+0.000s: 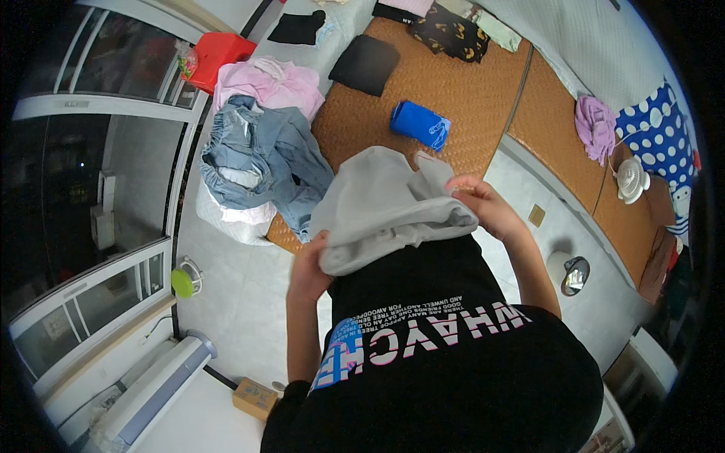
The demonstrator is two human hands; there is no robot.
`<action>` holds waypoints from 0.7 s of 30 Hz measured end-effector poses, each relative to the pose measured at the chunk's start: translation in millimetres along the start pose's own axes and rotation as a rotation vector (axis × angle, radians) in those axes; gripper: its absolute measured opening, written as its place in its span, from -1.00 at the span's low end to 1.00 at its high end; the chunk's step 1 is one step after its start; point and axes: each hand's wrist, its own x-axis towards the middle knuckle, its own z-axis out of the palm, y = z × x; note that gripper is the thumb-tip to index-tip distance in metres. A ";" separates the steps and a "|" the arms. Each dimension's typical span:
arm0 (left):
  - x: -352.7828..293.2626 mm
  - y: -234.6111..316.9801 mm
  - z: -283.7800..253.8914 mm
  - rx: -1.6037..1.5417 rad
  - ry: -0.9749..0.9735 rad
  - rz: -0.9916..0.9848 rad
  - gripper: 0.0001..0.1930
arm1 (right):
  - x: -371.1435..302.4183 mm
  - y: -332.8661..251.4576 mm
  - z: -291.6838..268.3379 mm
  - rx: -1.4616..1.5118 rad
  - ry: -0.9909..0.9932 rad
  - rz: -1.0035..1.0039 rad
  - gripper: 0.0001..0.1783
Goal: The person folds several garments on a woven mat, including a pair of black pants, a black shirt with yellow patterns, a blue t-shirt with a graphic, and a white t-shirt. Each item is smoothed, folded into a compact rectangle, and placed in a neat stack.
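A light grey garment (377, 204), partly folded over on itself, hangs in front of my body between both hands. At its lower left corner my left hand (308, 273) grips the cloth, thumb on top. My right hand (487, 208) pinches the upper right edge between thumb and fingers. Just beyond the garment, a folded blue cloth (420, 125) lies on the brown woven mat (343, 124). Farther back on the mat is a folded black cloth (365, 65). To the left sits a heap with blue denim clothing (260, 155) and a pink garment (272, 84).
A red plastic item (221, 60) stands behind the heap, by the window. Patterned dark clothing (451, 34) lies at the far edge. At right are a lilac cloth (595, 128), a small white fan (633, 181) and a bin (574, 275). A cardboard box (255, 398) rests on the floor.
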 end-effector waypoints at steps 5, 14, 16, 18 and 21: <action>6.2 -29.8 17.9 1.046 0.239 0.449 -0.73 | -13.5 23.4 27.0 -0.922 0.300 -0.533 -0.88; 30.9 12.7 51.9 1.662 0.015 0.252 -0.66 | 4.2 0.0 26.4 -1.152 0.082 -0.107 -0.69; 40.0 20.7 55.1 1.763 -0.063 0.207 -0.65 | 12.6 -1.1 22.1 -1.242 0.003 -0.076 -0.70; 51.1 26.1 43.2 1.846 -0.089 0.264 -0.69 | 22.4 -7.2 24.9 -1.355 -0.051 -0.156 -0.76; 73.1 49.6 42.3 1.911 0.016 0.569 -0.81 | 38.7 -22.6 15.6 -1.439 0.118 -0.374 -0.87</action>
